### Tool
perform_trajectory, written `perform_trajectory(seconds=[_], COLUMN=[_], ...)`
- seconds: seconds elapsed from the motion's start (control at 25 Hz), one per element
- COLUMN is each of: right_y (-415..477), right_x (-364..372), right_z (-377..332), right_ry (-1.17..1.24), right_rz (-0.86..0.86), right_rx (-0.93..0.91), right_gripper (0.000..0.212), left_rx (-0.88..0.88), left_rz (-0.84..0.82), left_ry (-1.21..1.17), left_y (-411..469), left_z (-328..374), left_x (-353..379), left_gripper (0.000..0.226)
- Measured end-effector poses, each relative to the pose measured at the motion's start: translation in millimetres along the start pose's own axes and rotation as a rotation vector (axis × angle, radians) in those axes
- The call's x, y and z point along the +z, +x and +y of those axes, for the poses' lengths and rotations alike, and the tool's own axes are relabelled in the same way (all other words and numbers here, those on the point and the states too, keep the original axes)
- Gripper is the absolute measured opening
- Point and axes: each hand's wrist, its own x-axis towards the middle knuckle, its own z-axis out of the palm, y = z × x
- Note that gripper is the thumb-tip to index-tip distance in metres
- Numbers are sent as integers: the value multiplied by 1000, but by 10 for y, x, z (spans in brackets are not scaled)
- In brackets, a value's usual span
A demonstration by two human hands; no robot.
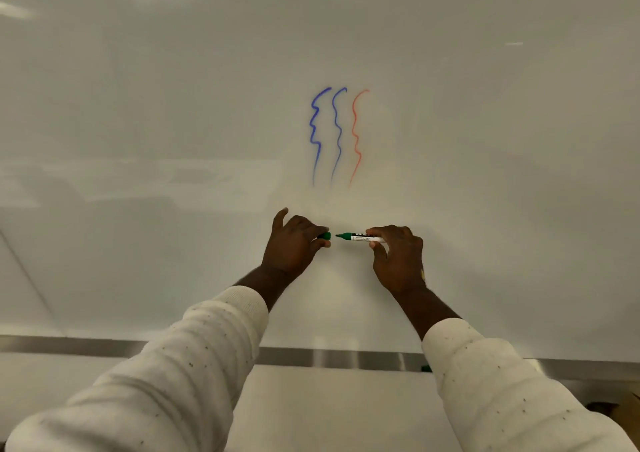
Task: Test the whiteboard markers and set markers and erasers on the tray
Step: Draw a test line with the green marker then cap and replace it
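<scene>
**A:** We're up at the whiteboard [485, 174]. The left hand [294, 243] pinches the green cap [325, 236] in its fingertips. The right hand [398, 254] grips the green marker [363, 237] by the barrel, with the bare tip pointing left at the cap and a small gap between them.

**B:** And the marker is held in the air in front of the board, below the strokes. I see two blue lines [315, 133] and one red line [356, 133], but no green, so I'd say the green test hasn't happened yet.

**A:** Agreed. To do it well, turn the tip to the board, press lightly and pull one long wavy stroke in the bare patch right of the red. That way it reads against the others. Keep the cap pinched in the left hand, ready to snap back on.

**B:** What else is around?

**A:** The metal tray [329, 358] runs along the board's bottom edge, under both arms. A small green end [426, 368] peeks out on it beside the right sleeve [485, 382]. It's too hidden to say what it is.

**B:** Anything in the way?

**A:** Only those pale sleeves. A cuff brushing the board could smear the ink.
</scene>
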Motion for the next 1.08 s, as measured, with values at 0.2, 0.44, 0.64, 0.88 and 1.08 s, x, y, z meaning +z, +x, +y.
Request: perform_trajectory(seconds=[0.2,0.44,0.64,0.88,1.08], right_y=[-250,-560,-849,-1199,-1423], right_x=[115,225,316,447,578], right_z=[50,161,235,244,235], right_ry=[52,95,128,146,140], right_rz=[-79,-163,-219,-329,-421], right_rx=[-16,20,34,-4,-65], right_gripper=[29,28,29,29,26], left_rx=[-47,-110,-193,-228,-292], left_rz=[-89,-135,-191,-273,-353], left_ry=[12,47,46,43,34], left_y=[-348,-716,-1015,-1416,-1741], left_z=[142,293,404,518,564], left_x=[161,283,357,416,449], left_gripper=[22,19,20,22,18])
